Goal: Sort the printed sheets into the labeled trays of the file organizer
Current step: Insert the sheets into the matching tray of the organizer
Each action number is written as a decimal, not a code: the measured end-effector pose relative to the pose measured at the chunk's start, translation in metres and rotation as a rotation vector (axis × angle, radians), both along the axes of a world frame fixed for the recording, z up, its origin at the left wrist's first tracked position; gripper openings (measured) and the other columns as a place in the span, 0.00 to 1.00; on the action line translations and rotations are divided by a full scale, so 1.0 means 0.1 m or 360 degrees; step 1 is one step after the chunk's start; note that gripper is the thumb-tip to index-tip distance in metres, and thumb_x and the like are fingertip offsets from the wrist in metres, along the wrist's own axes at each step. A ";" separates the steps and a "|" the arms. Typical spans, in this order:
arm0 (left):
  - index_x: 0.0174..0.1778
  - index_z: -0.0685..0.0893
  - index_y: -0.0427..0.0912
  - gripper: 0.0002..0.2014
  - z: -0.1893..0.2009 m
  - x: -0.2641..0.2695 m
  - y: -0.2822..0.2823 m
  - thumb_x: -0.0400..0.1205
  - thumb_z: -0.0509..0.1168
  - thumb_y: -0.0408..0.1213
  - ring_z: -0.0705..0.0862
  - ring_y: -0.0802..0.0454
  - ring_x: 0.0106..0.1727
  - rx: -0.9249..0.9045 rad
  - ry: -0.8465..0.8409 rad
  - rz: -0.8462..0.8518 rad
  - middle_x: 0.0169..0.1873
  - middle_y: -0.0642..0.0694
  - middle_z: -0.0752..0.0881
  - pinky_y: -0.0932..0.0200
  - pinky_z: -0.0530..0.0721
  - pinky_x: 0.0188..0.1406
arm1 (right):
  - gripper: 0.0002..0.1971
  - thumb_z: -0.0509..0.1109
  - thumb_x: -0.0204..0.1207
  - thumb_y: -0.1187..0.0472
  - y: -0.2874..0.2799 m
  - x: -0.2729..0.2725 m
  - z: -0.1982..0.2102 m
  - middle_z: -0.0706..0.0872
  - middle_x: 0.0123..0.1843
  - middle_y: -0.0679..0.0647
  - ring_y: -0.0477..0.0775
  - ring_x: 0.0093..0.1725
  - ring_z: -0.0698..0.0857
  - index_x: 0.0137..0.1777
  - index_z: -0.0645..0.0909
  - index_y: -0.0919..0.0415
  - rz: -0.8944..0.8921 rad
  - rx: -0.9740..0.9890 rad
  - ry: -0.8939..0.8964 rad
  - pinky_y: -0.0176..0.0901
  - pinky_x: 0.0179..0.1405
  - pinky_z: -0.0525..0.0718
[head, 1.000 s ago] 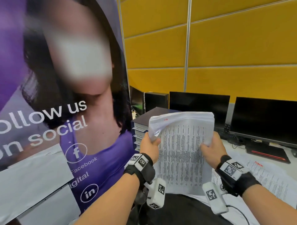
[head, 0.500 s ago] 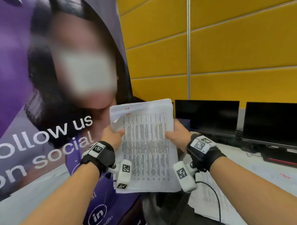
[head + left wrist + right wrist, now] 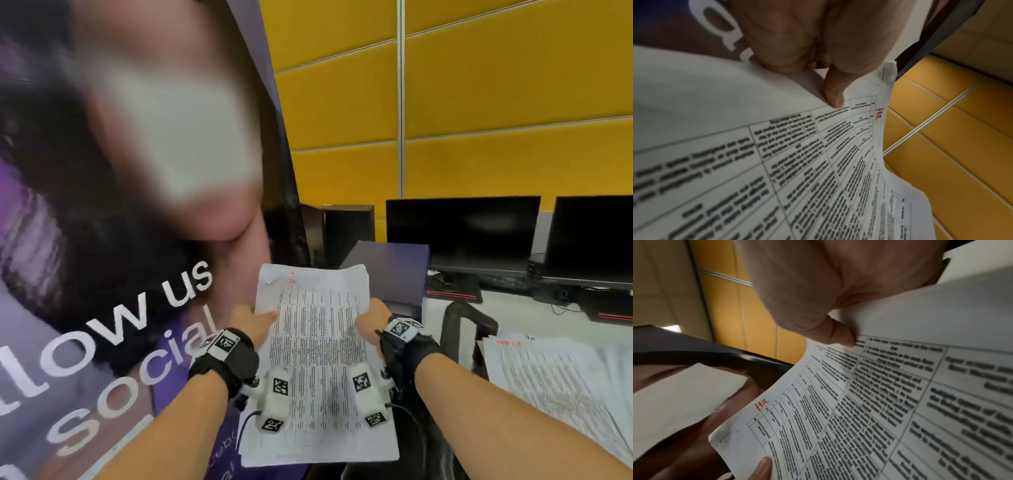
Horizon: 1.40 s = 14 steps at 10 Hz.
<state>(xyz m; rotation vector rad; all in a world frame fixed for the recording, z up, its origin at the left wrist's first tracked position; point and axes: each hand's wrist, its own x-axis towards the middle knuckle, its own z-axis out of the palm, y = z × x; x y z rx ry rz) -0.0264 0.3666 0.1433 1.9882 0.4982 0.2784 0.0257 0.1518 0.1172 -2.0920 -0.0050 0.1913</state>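
A thick stack of printed sheets [image 3: 317,346] hangs in the air in front of me, held by both hands. Its top sheet carries a table and a red "HR" mark [image 3: 879,114] near the top edge, also seen in the right wrist view as the red mark [image 3: 761,404]. My left hand [image 3: 253,320] grips the stack's left edge, thumb [image 3: 833,95] on top. My right hand [image 3: 373,320] grips the right edge, thumb [image 3: 840,335] pressed on the print. The dark file organizer [image 3: 390,270] stands just behind the stack, its trays hidden.
A big purple banner [image 3: 130,308] fills the left. Two dark monitors [image 3: 462,233] stand on the white desk [image 3: 507,305] before a yellow panel wall. More printed sheets [image 3: 555,377] lie on the desk at right. A black chair back [image 3: 462,329] rises beside my right forearm.
The stack, held up and bent over a second ago, has come down lower and flattened out. The view has swung, so the organizer shows behind the sheets again.
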 end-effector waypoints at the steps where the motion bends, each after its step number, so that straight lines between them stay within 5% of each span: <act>1: 0.58 0.82 0.25 0.13 -0.31 0.22 0.08 0.83 0.62 0.30 0.83 0.42 0.45 -0.0118 0.0090 -0.0129 0.45 0.34 0.85 0.54 0.80 0.46 | 0.11 0.58 0.76 0.69 0.03 0.06 -0.27 0.83 0.34 0.59 0.56 0.32 0.79 0.38 0.81 0.65 -0.0136 0.0013 0.0082 0.46 0.36 0.80; 2: 0.56 0.82 0.30 0.11 -0.65 0.45 0.09 0.85 0.57 0.31 0.82 0.42 0.46 -0.0078 0.0215 -0.0241 0.45 0.36 0.84 0.54 0.79 0.47 | 0.10 0.58 0.77 0.68 0.02 0.10 -0.55 0.86 0.42 0.63 0.60 0.39 0.82 0.47 0.82 0.68 -0.0218 0.0020 0.0179 0.47 0.40 0.80; 3: 0.48 0.82 0.32 0.09 -0.94 0.66 0.09 0.84 0.58 0.31 0.85 0.40 0.47 -0.0065 0.0295 -0.0287 0.44 0.38 0.86 0.50 0.83 0.53 | 0.07 0.58 0.79 0.68 -0.01 0.12 -0.80 0.84 0.41 0.59 0.61 0.46 0.83 0.46 0.78 0.64 -0.0367 0.0025 0.0274 0.52 0.53 0.84; 4: 0.32 0.80 0.38 0.13 -1.21 0.85 0.05 0.83 0.58 0.27 0.82 0.43 0.40 -0.0067 0.0351 -0.0354 0.34 0.41 0.83 0.53 0.80 0.44 | 0.06 0.60 0.78 0.65 -0.05 0.22 -1.10 0.83 0.42 0.57 0.62 0.49 0.85 0.46 0.78 0.64 -0.0414 -0.0006 0.0361 0.55 0.57 0.85; 5: 0.24 0.76 0.42 0.16 -1.43 0.97 -0.03 0.79 0.60 0.28 0.75 0.45 0.35 -0.0023 0.0410 -0.0413 0.27 0.41 0.79 0.57 0.73 0.37 | 0.13 0.61 0.78 0.65 -0.10 0.28 -1.37 0.85 0.48 0.59 0.58 0.45 0.83 0.59 0.79 0.69 -0.0495 0.0037 0.0477 0.48 0.49 0.84; 6: 0.25 0.74 0.42 0.13 -1.66 1.09 -0.11 0.76 0.61 0.32 0.75 0.44 0.37 0.0077 0.0451 -0.0424 0.32 0.37 0.80 0.56 0.74 0.38 | 0.13 0.60 0.80 0.68 -0.12 0.30 -1.52 0.79 0.36 0.55 0.54 0.39 0.79 0.61 0.78 0.73 -0.0574 -0.0015 0.0551 0.44 0.43 0.75; 7: 0.37 0.70 0.43 0.08 -1.85 1.20 -0.20 0.78 0.62 0.28 0.74 0.44 0.36 0.0074 0.0431 -0.0305 0.33 0.45 0.76 0.59 0.71 0.39 | 0.14 0.62 0.80 0.65 -0.13 0.41 -1.65 0.77 0.32 0.53 0.51 0.33 0.77 0.62 0.77 0.73 -0.0601 -0.0090 0.0690 0.43 0.43 0.75; 8: 0.32 0.68 0.46 0.13 -2.02 1.31 -0.24 0.76 0.62 0.25 0.74 0.43 0.35 0.0131 0.0344 -0.0269 0.27 0.48 0.74 0.57 0.71 0.37 | 0.16 0.62 0.79 0.63 -0.17 0.54 -1.72 0.81 0.36 0.55 0.58 0.45 0.84 0.64 0.76 0.71 -0.0613 -0.0127 0.0729 0.45 0.44 0.78; 9: 0.29 0.77 0.52 0.16 -2.16 1.46 -0.26 0.76 0.65 0.26 0.81 0.39 0.41 0.0112 0.0311 -0.0321 0.33 0.46 0.82 0.57 0.78 0.44 | 0.21 0.64 0.78 0.67 -0.20 0.65 -1.80 0.80 0.65 0.65 0.64 0.67 0.78 0.71 0.71 0.72 -0.0613 -0.0083 0.0791 0.40 0.40 0.76; 11: 0.39 0.84 0.51 0.15 -2.46 1.68 -0.26 0.78 0.64 0.23 0.83 0.27 0.52 0.0118 0.0359 -0.0534 0.50 0.26 0.85 0.49 0.84 0.49 | 0.22 0.62 0.80 0.68 -0.15 0.77 -2.04 0.74 0.73 0.64 0.62 0.71 0.76 0.73 0.69 0.72 -0.0723 0.0064 0.0957 0.25 0.20 0.70; 12: 0.46 0.85 0.49 0.14 -2.58 1.82 -0.30 0.79 0.63 0.23 0.83 0.29 0.50 0.0116 0.0393 -0.0624 0.54 0.28 0.85 0.53 0.83 0.46 | 0.20 0.61 0.80 0.68 -0.18 0.89 -2.15 0.75 0.72 0.62 0.56 0.66 0.79 0.72 0.70 0.71 -0.0862 0.0073 0.0945 0.22 0.26 0.74; 13: 0.56 0.86 0.45 0.16 -2.64 1.96 -0.35 0.81 0.61 0.23 0.84 0.33 0.56 0.0064 0.0413 -0.0715 0.59 0.34 0.84 0.56 0.83 0.49 | 0.18 0.58 0.81 0.70 -0.22 1.01 -2.26 0.80 0.63 0.62 0.59 0.61 0.80 0.71 0.71 0.71 -0.0659 -0.0357 0.0917 0.40 0.60 0.78; 14: 0.65 0.83 0.44 0.19 -2.66 2.11 -0.42 0.82 0.60 0.23 0.82 0.34 0.63 0.0027 0.0457 -0.0792 0.65 0.39 0.82 0.50 0.82 0.63 | 0.20 0.64 0.74 0.69 -0.32 1.12 -2.37 0.84 0.54 0.65 0.64 0.53 0.83 0.67 0.74 0.73 -0.0968 -0.0155 0.0817 0.48 0.57 0.82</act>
